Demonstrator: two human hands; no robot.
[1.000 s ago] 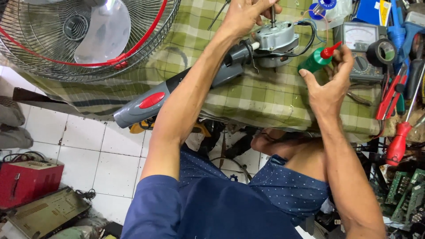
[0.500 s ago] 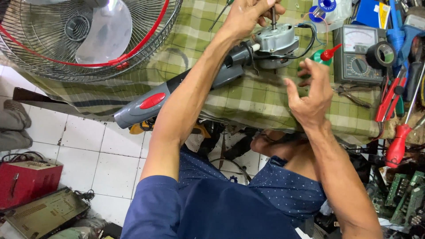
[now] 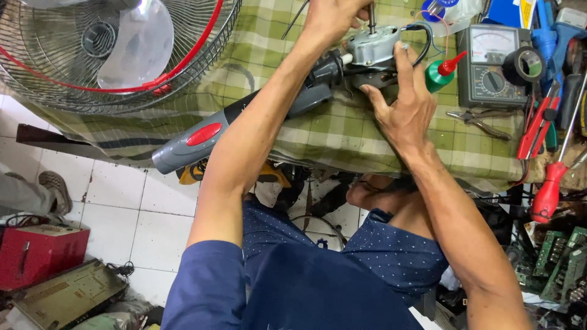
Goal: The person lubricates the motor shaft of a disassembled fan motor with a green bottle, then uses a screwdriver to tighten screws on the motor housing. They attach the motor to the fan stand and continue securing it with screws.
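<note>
Where right hand held green bottle, now grips motor.

Repair workshop: multimeter, screwdrivers, circuit boards
</note>
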